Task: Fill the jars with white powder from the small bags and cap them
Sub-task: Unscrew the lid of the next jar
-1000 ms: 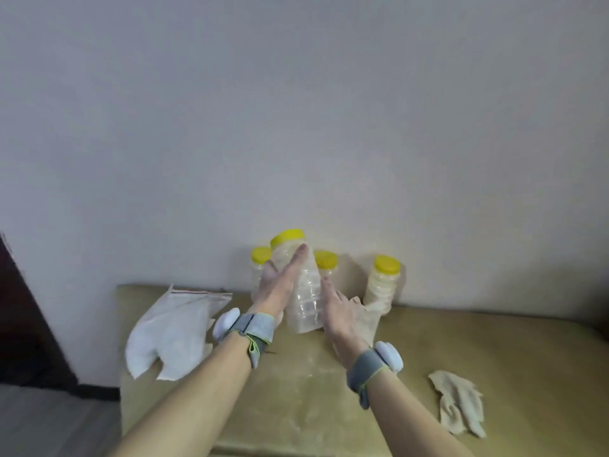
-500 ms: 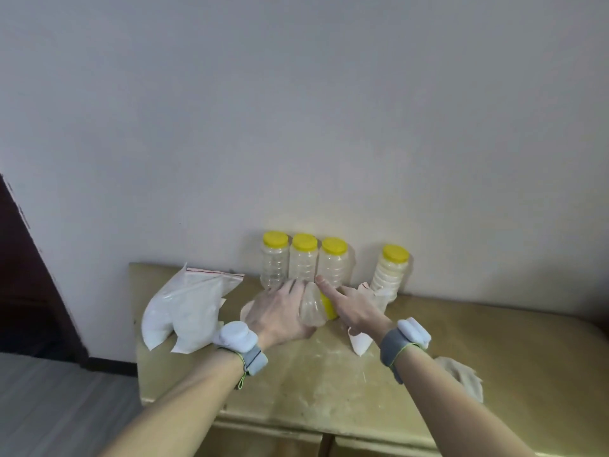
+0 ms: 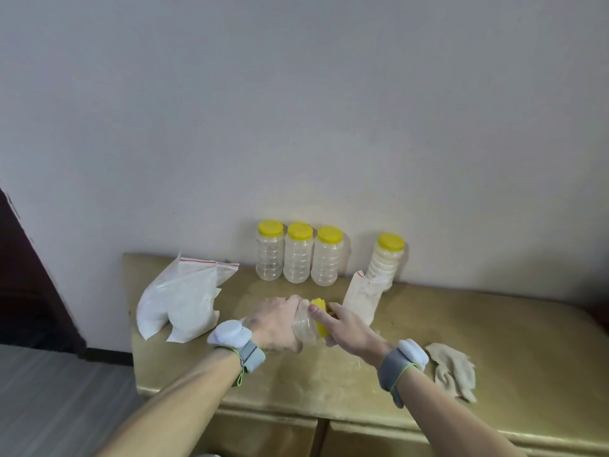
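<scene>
My left hand [image 3: 276,321] grips a clear, empty-looking plastic jar [image 3: 304,326] tilted on its side over the middle of the tan cabinet top [image 3: 412,324]. My right hand [image 3: 349,328] is closed on that jar's yellow cap [image 3: 319,316]. Three clear jars with yellow caps [image 3: 299,252] stand in a row against the wall. A fourth capped jar [image 3: 385,260], filled with white powder, stands apart to their right. A small flat bag [image 3: 361,296] leans in front of it. Bags of white powder [image 3: 183,300] lie at the left end.
A crumpled beige cloth [image 3: 453,369] lies near the front edge on the right. The white wall [image 3: 296,110] rises right behind the jars. Left of the cabinet the floor drops away beside a dark doorway [image 3: 29,285]. Each wrist wears a grey band.
The jar came down from upright in front of the row and now lies tilted between my hands. My right hand moved onto its yellow cap. The view tilted downward.
</scene>
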Tool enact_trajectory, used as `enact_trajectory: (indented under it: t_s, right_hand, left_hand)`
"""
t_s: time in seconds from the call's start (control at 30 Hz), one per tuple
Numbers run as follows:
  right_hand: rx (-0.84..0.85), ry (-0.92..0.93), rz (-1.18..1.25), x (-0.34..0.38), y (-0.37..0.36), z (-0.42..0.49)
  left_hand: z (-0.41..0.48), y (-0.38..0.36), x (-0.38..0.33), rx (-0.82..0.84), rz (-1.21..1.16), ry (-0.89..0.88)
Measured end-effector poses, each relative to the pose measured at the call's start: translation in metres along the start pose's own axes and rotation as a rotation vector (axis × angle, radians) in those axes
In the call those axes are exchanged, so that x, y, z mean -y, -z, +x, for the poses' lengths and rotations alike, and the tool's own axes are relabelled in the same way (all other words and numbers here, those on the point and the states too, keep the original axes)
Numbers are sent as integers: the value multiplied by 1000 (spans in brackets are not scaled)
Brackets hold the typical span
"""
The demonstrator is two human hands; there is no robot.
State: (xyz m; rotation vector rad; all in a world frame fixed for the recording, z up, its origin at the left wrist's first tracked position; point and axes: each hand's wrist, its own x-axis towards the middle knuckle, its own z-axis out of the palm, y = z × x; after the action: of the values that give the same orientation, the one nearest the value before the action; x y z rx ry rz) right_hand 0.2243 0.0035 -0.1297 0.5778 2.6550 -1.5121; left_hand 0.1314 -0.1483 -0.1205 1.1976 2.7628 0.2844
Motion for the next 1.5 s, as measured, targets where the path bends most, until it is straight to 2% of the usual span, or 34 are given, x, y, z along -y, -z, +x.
enact_trajectory:
  t_s: [0.1, 0.17, 0.27, 0.33, 0.4, 0.53, 0.67, 0.73, 0.83, 1.0, 1.1, 1.17, 1.3, 1.4, 1.5]
  right_hand:
    - [-33, 59, 99, 0, 5, -2]
    - [-63, 42, 62, 3, 11, -3]
    - [-20, -186, -67, 7, 23, -3]
    - [51, -278, -28, 6, 30, -4]
    - [127, -223, 52, -1, 34, -4]
    - [162, -9, 116, -21, 38, -5]
    - [198, -222, 119, -17, 34, -11]
    - [180, -226, 82, -18, 34, -10]
    - [102, -99, 45, -26, 36, -7]
    - [-130, 294, -341, -43, 35, -10]
    - [-330, 423, -564, -54, 38, -11]
    - [-422, 366, -519, -66, 44, -12]
    - [-445, 88, -276, -92, 47, -16]
    - [-425, -69, -233, -115, 40, -18]
    - [-358, -182, -295, -130, 34, -20]
  left_hand:
    - [0, -4, -6, 33, -145, 49]
    - [5, -8, -11, 14, -179, 33]
    - [12, -13, -16, -46, -61, -25]
    - [16, -17, -14, -50, -2, -60]
    - [17, -21, -11, -25, -14, -79]
    - [16, -27, -10, 16, -103, -72]
    - [16, -29, -16, -46, 22, -160]
    - [18, -29, -16, -71, 91, -186]
    - [23, -30, -12, -63, 108, -185]
    - [29, -36, -16, -51, -55, -105]
    - [30, -38, -19, -53, -226, 0]
    - [31, -38, -20, -119, -414, 87]
    - [34, -37, -29, -207, -812, 131]
    - [37, -43, -41, -180, -939, 156]
    - [36, -53, -48, -155, -897, 147]
